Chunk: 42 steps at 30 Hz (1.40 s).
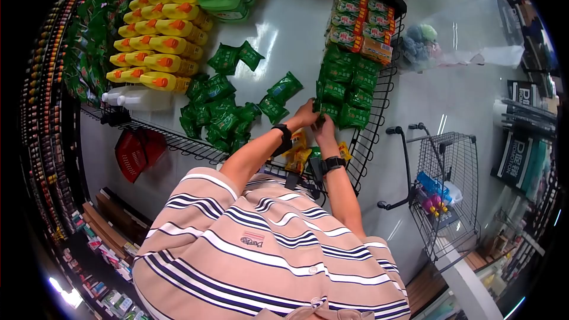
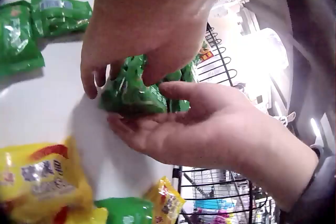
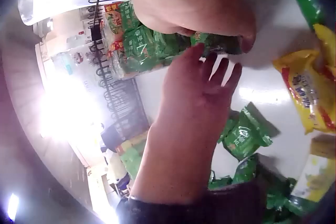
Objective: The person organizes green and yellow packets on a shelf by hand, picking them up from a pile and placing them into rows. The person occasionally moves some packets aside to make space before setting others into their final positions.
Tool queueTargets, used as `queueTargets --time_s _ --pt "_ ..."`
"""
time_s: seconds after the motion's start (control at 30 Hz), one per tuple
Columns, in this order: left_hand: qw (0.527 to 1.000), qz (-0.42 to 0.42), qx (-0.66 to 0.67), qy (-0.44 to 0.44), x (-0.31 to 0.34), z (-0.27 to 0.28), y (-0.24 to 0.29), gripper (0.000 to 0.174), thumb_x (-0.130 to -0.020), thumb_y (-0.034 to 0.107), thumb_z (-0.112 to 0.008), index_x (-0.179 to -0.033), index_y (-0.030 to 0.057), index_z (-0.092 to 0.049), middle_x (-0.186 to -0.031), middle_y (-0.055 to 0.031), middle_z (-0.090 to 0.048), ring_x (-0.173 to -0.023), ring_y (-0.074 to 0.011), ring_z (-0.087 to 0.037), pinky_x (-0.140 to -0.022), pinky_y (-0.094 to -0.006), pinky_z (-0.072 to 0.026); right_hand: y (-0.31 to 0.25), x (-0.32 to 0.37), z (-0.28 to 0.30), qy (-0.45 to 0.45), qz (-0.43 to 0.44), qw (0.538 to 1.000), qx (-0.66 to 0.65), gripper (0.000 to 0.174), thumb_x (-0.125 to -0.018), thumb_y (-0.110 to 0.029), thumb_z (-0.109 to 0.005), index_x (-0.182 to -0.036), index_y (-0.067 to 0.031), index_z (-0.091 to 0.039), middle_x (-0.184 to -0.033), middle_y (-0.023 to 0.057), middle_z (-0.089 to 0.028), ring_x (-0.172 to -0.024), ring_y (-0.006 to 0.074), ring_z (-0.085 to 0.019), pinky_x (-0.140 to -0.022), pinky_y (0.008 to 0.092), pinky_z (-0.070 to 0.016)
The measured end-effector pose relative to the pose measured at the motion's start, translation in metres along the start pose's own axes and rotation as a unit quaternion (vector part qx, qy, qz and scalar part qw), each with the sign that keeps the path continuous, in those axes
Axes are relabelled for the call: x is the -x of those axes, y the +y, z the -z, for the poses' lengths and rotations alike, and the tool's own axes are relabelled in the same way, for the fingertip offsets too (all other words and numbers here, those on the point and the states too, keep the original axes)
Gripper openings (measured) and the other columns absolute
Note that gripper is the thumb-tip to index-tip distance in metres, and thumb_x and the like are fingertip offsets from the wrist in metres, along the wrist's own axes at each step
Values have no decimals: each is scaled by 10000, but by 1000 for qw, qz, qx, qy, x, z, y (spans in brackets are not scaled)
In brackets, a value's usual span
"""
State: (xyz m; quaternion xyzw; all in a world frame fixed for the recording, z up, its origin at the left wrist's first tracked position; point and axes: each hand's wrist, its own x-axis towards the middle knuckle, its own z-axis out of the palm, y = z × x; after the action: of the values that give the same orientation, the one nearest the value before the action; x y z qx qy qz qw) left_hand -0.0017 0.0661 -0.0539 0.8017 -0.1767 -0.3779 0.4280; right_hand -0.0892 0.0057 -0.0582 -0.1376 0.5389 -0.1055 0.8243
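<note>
My left hand [image 1: 305, 114] and right hand [image 1: 323, 132] meet at the near end of stacked green packets [image 1: 335, 90]. Between them is one shiny green packet [image 2: 134, 95]. In the left wrist view, the left hand holds it from above, thumb on one side and fingers on the other. The right hand [image 2: 197, 121] grips it from below, its fingers underneath and thumb against the side. Hands cover part of this packet in the right wrist view. Two loose green packets [image 1: 284, 88] lie left of the hands, and yellow packets [image 1: 298, 153] lie close below them.
A wire rim [image 1: 379, 106] borders the white display surface [image 1: 284, 18]. Several loose green packets [image 1: 222, 115] form a pile, with yellow bottles [image 1: 172, 44] behind. Multipacks [image 1: 349, 21] stand at the far right. Outside are a shopping cart [image 1: 447, 172] and red basket [image 1: 137, 153].
</note>
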Motion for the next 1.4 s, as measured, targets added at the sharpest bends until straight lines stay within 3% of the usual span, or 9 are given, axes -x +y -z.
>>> queueTargets --time_s 0.23,0.4,0.5,0.63,0.77,0.83,1.03,1.27,1.4 --pt "881 -28 -383 276 30 92 -19 413 -706 309 -621 -981 26 -498 -922 -187 -566 -893 -331 -533 -749 -412 -435 25 0 20 53 -58 996 34 316 -853 -281 -440 -1032 -21 -423 -1062 116 -450 -964 254 -429 -930 390 -303" --pt "922 97 -368 68 25 117 -41 535 -661 442 -663 -945 10 -526 -927 -182 -576 -891 -326 -546 -754 -405 -437 59 -40 19 -183 -98 965 158 283 -803 -287 -519 -970 -65 -465 -910 86 -473 -881 213 -453 -823 367 -374" --pt "959 84 -262 -74 30 110 -51 562 -643 445 -673 -924 -23 -543 -897 -217 -579 -849 -351 -557 -743 -415 -441 78 -58 13 -286 50 814 503 288 -798 -271 -528 -1013 -83 -490 -914 60 -501 -905 199 -459 -737 353 -395" --pt "982 76 -168 -43 42 92 -52 599 -641 470 -671 -920 -44 -543 -859 -238 -577 -795 -361 -565 -685 -408 -445 40 34 -35 -14 -60 918 392 306 -788 -261 -564 -1010 -58 -511 -896 38 -542 -813 180 -501 -680 284 -406" --pt "996 54 47 -57 54 77 6 442 -726 332 -656 -905 -48 -519 -836 -218 -580 -657 -269 -592 -582 -349 -460 23 25 6 -98 144 947 270 325 -779 -148 -608 -1050 -29 -473 -1046 78 -521 -898 184 -504 -742 295 -417" --pt "996 19 78 -36 41 51 10 367 -739 260 -645 -900 -44 -517 -821 -203 -585 -621 -235 -593 -572 -328 -461 -1 46 4 32 350 894 278 352 -757 -79 -625 -1054 -1 -453 -1030 101 -532 -871 180 -529 -747 289 -427" --pt "992 -79 -103 12 -1 -10 -10 247 -753 125 -576 -936 -31 -520 -717 -130 -602 -644 -221 -601 -583 -318 -468 -16 15 31 52 200 977 55 315 -752 -11 -596 -1027 14 -445 -978 103 -533 -855 195 -538 -737 291 -455" --pt "997 -34 63 13 6 2 -7 300 -705 158 -584 -945 -17 -538 -775 -166 -601 -716 -317 -587 -652 -358 -464 -8 3 23 42 168 984 -47 238 -754 15 -573 -960 -15 -457 -927 79 -524 -835 210 -535 -746 320 -474" --pt "984 -31 -160 74 15 29 -4 445 -696 188 -611 -1087 28 -470 -1053 -184 -512 -947 -336 -508 -751 -396 -441 -9 10 23 61 161 983 -71 253 -761 20 -564 -981 16 -438 -975 108 -508 -889 224 -522 -825 346 -454"
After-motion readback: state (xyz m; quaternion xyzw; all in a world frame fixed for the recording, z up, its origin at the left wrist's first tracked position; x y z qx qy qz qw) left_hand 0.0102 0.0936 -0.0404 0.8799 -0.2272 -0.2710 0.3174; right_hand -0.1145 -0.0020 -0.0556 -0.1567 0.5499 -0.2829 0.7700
